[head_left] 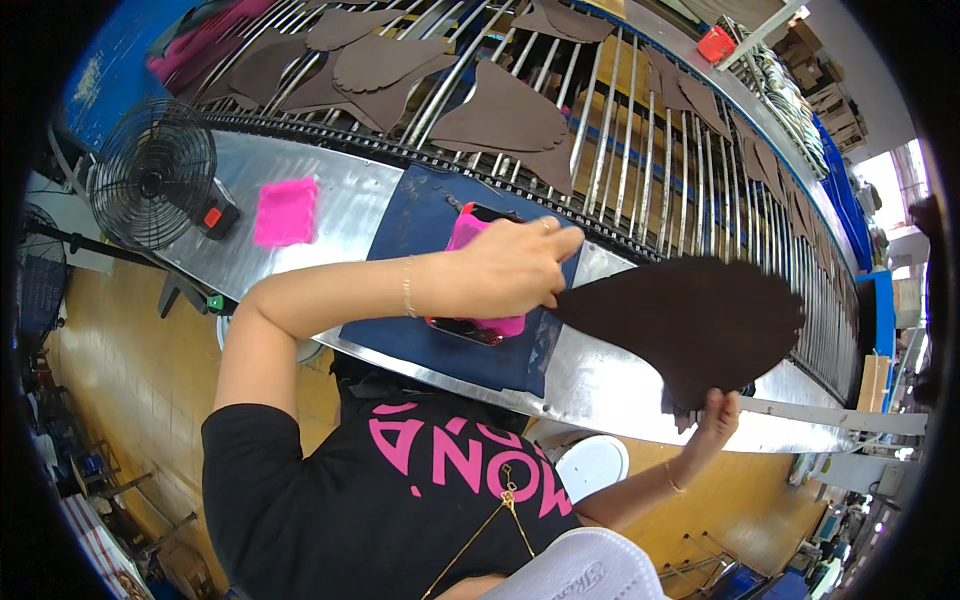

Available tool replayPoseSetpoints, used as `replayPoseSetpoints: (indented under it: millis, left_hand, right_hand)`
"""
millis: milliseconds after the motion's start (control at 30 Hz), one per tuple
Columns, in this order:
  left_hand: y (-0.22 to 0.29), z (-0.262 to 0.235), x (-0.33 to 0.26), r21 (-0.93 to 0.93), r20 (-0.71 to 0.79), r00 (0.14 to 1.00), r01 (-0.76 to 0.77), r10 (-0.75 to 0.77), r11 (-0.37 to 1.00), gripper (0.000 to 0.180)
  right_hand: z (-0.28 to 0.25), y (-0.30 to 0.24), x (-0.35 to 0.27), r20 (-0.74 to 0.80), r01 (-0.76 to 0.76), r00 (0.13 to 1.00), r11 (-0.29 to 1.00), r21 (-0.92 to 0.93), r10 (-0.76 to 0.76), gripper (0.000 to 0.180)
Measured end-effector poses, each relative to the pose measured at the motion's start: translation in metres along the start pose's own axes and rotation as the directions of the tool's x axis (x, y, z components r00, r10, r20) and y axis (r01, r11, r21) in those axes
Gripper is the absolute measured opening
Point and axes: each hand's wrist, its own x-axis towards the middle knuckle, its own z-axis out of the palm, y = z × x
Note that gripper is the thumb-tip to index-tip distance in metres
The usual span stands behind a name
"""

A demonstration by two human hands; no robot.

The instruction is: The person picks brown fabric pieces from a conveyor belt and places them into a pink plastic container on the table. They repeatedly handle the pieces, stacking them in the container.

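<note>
A dark brown flat cut piece (690, 320), with a narrow tip and a scalloped far edge, is held up at a tilt over the metal table's right part. My left hand (510, 268) reaches across with its fingers closed at the narrow tip. On the lower edge, my right hand (715, 425) grips the piece, thumb up against its face. Beneath my left hand and wrist, a pink object with a red and black frame (468, 228) lies on a dark blue mat (400, 335); my hand hides most of it.
Beyond the table runs a conveyor of metal rods (600, 130), carrying several similar brown pieces (505, 120). A bright pink pad (287, 212) lies on the metal tabletop (345, 200), left of the mat. A black fan (152, 180) stands at the far left. Below the table is a white round lid (592, 470).
</note>
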Motion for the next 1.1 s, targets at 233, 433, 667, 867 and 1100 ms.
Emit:
replayPoseSetpoints:
  millis: [233,433,667,867,1100]
  left_hand:
    - [0.006,-0.044,0.073,-0.324,-0.316,0.947,-0.162,0.054,0.932,0.077]
    - [-0.016,-0.038,0.101,-0.224,0.035,0.996,-0.076,0.086,0.972,0.032]
    - [-0.168,0.025,0.097,-0.855,0.096,0.813,0.363,-0.575,0.371,0.026]
    - [-0.238,0.062,0.091,-0.989,0.107,0.601,-0.014,-0.792,-0.145,0.029]
    - [-0.278,0.112,0.103,-0.961,0.136,0.465,-0.152,-0.875,-0.231,0.039]
  right_hand:
    - [-0.052,-0.073,0.045,0.221,0.279,0.958,0.761,-0.585,-0.182,0.011]
    - [0.003,-0.101,0.082,0.426,0.495,0.866,0.565,-0.66,-0.261,0.012]
    - [-0.007,-0.052,0.083,-0.062,0.129,0.979,0.824,-0.552,-0.195,0.023]
    - [0.003,0.041,0.064,-0.026,0.017,0.999,0.804,-0.594,-0.04,0.019]
    - [-0.006,0.046,0.043,-0.136,-0.149,0.988,0.736,-0.66,0.078,0.018]
